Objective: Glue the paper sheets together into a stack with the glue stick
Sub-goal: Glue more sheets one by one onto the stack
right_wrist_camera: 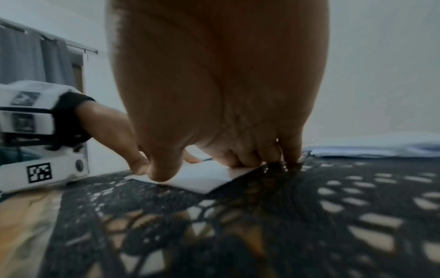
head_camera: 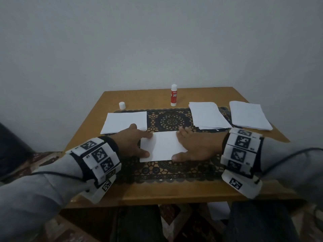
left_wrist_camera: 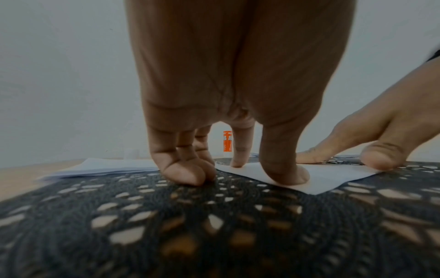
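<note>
Paper sheet (head_camera: 163, 145) lies on the dark lace mat (head_camera: 167, 172), both hands flat on it: left hand (head_camera: 132, 142) and right hand (head_camera: 197, 145) press with straight fingers, grasping nothing. Glue stick (head_camera: 173, 95) stands uncapped behind. Uneven pressing could shift the sheet and wrinkle it.

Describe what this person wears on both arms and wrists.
Grey sleeves cover both arms. Each wrist carries a boxy white wrist rig faced with black square-patterned marker tags over a black wristband. A thin black cable trails along each forearm. The hands are bare.
</note>
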Demonstrator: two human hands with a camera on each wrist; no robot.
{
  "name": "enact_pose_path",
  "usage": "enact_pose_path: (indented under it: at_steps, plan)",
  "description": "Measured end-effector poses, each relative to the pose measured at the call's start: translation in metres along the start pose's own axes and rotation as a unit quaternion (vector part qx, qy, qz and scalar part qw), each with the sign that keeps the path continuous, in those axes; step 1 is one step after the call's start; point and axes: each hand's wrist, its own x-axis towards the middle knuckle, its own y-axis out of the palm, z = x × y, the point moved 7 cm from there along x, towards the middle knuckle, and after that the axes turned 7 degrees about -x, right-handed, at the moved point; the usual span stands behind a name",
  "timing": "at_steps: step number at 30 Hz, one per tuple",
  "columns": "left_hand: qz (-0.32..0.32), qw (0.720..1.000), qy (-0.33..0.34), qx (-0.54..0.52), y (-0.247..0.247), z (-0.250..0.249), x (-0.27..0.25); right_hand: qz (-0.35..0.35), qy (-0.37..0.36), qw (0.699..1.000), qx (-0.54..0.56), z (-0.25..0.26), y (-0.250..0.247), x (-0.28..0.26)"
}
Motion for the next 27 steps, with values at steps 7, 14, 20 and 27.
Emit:
enact_pose_path:
  at_steps: [7,14,20,27]
  plan:
    - [-0.001,0.998,0.0,0.058,-0.003,-0.01,-0.005,0.004,-0.021,1.0,-0.006,0.007,0.004,-0.006]
    - [0.092,0.988,0.065,0.11,0.02,-0.051,-0.02,-0.019,0.003,1.0,-0.025,-0.01,-0.011,0.005]
    - [0.105,0.987,0.031,0.118,0.015,-0.056,-0.002,-0.007,-0.001,0.999,-0.032,-0.013,-0.011,0.009]
    - [0.158,0.981,0.041,0.105,0.026,-0.067,-0.014,-0.021,-0.001,1.0,-0.018,-0.014,-0.009,0.007]
